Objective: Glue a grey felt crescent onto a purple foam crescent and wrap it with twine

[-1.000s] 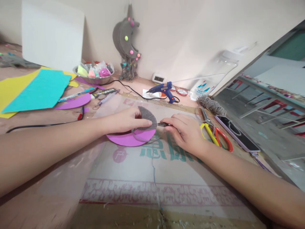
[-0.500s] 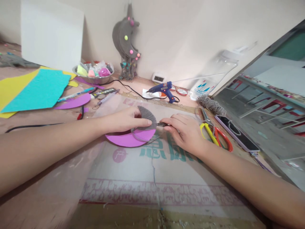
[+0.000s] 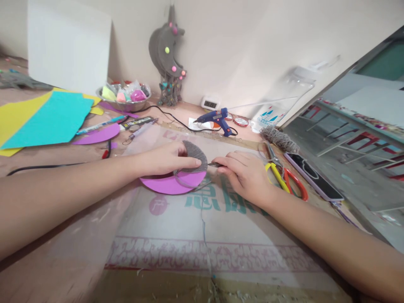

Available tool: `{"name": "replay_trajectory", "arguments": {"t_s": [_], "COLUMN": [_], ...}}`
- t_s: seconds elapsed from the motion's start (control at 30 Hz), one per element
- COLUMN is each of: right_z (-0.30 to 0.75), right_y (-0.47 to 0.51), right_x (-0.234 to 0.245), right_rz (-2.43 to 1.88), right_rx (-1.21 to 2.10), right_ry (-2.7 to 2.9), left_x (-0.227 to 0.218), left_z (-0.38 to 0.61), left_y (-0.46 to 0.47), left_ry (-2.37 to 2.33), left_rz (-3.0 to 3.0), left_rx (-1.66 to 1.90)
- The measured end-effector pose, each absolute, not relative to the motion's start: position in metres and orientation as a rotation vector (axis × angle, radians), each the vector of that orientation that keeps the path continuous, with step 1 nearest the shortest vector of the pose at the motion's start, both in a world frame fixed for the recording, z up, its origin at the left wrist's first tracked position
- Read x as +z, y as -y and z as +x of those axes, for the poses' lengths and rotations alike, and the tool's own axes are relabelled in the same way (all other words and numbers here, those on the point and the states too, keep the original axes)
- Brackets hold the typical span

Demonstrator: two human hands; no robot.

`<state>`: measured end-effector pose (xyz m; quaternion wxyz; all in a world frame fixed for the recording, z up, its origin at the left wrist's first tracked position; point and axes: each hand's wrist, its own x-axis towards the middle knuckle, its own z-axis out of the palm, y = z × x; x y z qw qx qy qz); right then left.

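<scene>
My left hand (image 3: 170,159) is closed on a purple crescent-shaped card (image 3: 172,184), its thumb pressing on the part wound with grey yarn (image 3: 195,153). The lower part of the card shows bare purple, with a loose loop of yarn across it. Just right of the card's edge, my right hand (image 3: 241,170) pinches a small dark grey thing (image 3: 215,164) whose kind I cannot make out. Both hands are over a clear plastic sheet (image 3: 170,227) on printed cardboard, and a thin strand of yarn runs down it toward me.
A blue glue gun (image 3: 217,120) stands behind the hands. To the right lie scissors (image 3: 277,172), a grey yarn ball (image 3: 279,139) and a phone (image 3: 312,176). Turquoise sheet (image 3: 53,120), purple offcuts and a metal bowl (image 3: 124,105) sit left. A decorated crescent (image 3: 167,50) hangs on the wall.
</scene>
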<state>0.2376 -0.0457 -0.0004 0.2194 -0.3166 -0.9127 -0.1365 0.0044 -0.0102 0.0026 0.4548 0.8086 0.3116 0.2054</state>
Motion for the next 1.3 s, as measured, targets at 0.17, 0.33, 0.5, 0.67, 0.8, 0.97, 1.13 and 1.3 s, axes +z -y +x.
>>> {"name": "replay_trajectory", "arguments": {"t_s": [0.17, 0.33, 0.5, 0.67, 0.8, 0.97, 1.13, 1.3], "right_z": [0.2401, 0.2402, 0.2385, 0.2388, 0.2388, 0.2385, 0.2381, 0.2401], "right_y": [0.0459, 0.0458, 0.0451, 0.0442, 0.0446, 0.0445, 0.0444, 0.0462], "right_x": [-0.0028, -0.0032, -0.0032, -0.0041, -0.0034, -0.0018, -0.0029, -0.0031], "right_rz": [-0.947, -0.941, -0.927, -0.917, -0.906, -0.886, -0.89, -0.919], "right_rx": [-0.247, -0.261, -0.287, -0.298, -0.306, -0.298, -0.271, -0.192], "right_ry": [2.44, 2.476, 2.511, 2.524, 2.531, 2.538, 2.513, 2.426], "left_x": [0.0015, 0.002, 0.002, 0.0005, 0.0001, -0.001, -0.0012, 0.0003], "left_z": [0.005, 0.0052, 0.0051, 0.0041, 0.0038, 0.0042, 0.0046, 0.005], "left_y": [0.0093, 0.0093, 0.0099, 0.0084, 0.0073, 0.0063, 0.007, 0.0086], "left_ry": [-0.774, -0.761, -0.762, -0.761, -0.733, -0.704, -0.72, -0.755], "left_rz": [2.002, 2.014, 2.011, 2.013, 1.996, 1.99, 2.0, 2.007], "left_rx": [0.529, 0.54, 0.538, 0.502, 0.491, 0.464, 0.469, 0.52]}}
